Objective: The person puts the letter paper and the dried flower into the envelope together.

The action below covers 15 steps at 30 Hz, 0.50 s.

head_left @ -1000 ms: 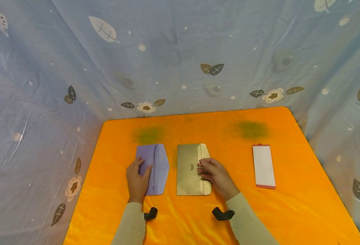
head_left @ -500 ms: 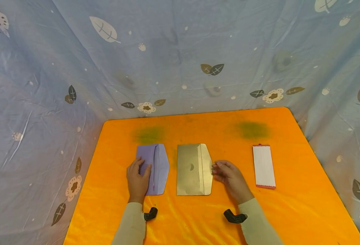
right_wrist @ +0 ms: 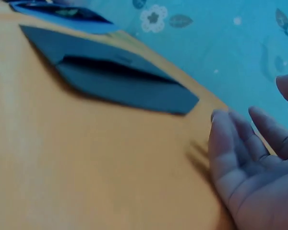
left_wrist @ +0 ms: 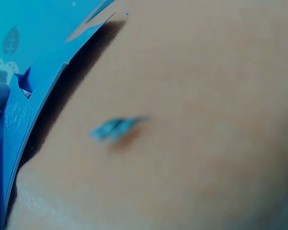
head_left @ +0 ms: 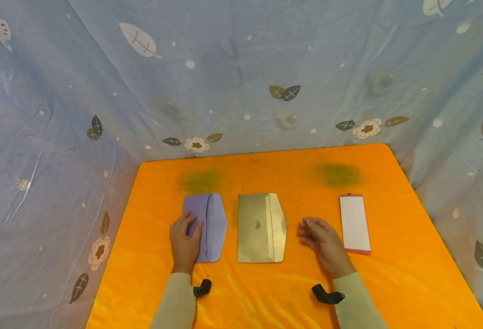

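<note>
On the left in the head view, my left hand (head_left: 185,240) rests on a purple envelope (head_left: 217,228), thumb and fingers spread over its left half. The envelope's flap is unfolded to the right. Beside it lies a gold envelope (head_left: 251,237), its pointed flap also spread out to the right. My right hand (head_left: 321,242) hovers just right of that flap, fingers loosely bent and holding nothing. The right wrist view shows the gold envelope (right_wrist: 129,91) looking dark, with its mouth gaping a little. A white card (head_left: 354,224) with red ends lies farther right.
An orange cloth (head_left: 262,292) covers the table, with greenish patches near its back edge. Patterned blue curtains (head_left: 241,68) stand around the back and sides. Black wrist cameras sit on both sleeves.
My right hand has moved off the gold envelope's flap and to the right, toward the white card. The left hand and both envelopes stay in place.
</note>
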Available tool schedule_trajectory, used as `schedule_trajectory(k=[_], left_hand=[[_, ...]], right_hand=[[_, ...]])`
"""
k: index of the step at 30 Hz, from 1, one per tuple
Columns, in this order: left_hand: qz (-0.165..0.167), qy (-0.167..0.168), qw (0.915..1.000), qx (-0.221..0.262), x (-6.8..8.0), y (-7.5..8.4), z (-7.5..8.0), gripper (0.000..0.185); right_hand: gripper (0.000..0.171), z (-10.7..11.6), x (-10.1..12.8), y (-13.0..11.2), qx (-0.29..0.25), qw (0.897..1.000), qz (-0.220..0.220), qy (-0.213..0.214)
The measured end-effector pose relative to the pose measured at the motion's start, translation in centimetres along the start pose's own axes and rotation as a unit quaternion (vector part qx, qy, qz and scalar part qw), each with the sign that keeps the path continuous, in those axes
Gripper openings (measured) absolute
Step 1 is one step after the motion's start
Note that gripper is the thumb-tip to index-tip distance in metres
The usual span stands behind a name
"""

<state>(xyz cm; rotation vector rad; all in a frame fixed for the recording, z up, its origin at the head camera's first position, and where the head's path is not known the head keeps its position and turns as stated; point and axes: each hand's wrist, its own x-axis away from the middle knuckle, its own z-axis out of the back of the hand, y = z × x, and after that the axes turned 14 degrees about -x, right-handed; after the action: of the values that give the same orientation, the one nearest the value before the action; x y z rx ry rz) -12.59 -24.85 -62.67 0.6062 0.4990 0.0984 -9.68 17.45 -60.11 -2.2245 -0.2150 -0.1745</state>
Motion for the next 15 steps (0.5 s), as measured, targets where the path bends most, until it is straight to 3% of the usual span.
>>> schedule_trajectory(k=[8,15], left_hand=[[-0.029,0.029,0.9990,0.019,0.1,-0.5,-0.5,0.017],[-0.050,0.074,0.9956,0.028,0.4,-0.8,-0.4,0.015]], right_hand=[[0.042,1.9,-0.1,0.7,-0.089,0.994,0.023,-0.058],[0.042,2.2,-0.5,0.8,-0.103,0.993,0.013,-0.065]])
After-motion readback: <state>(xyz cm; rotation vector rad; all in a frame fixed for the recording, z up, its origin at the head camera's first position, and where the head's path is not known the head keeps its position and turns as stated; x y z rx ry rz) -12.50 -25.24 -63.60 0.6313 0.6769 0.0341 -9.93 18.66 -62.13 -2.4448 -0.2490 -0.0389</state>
